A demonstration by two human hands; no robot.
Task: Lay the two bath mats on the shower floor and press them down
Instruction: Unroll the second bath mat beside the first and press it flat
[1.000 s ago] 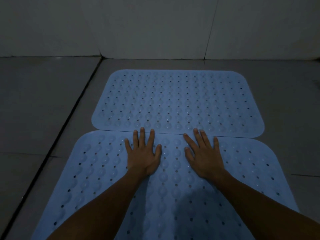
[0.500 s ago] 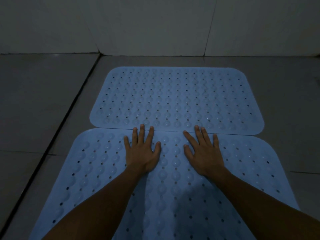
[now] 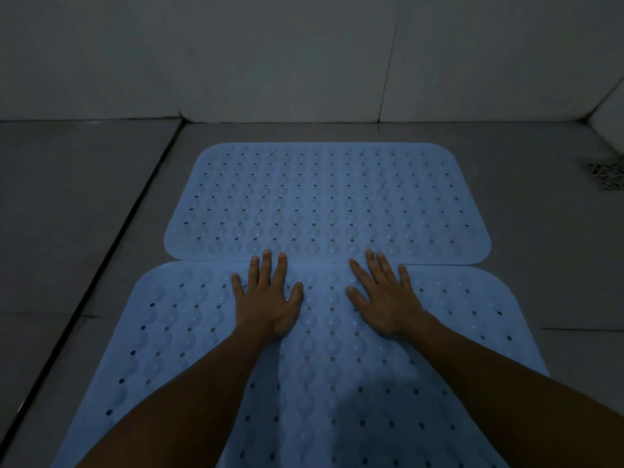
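Two pale blue bath mats with rows of bumps and small holes lie flat on the grey tiled floor. The far mat sits near the back wall; the near mat runs toward me, and their long edges meet. My left hand presses flat on the near mat's far edge, fingers spread, with its fingertips reaching over the seam onto the far mat. My right hand lies flat beside it in the same way, fingers straight, tips at the seam.
A metal floor drain sits at the right edge, beyond the far mat. A dark grout line runs diagonally along the left of the mats. White wall tiles close off the back. The light is dim.
Both hands have slid a little forward, so the fingertips now reach the seam between the mats. The view has tipped slightly, bringing the drain into sight at right.
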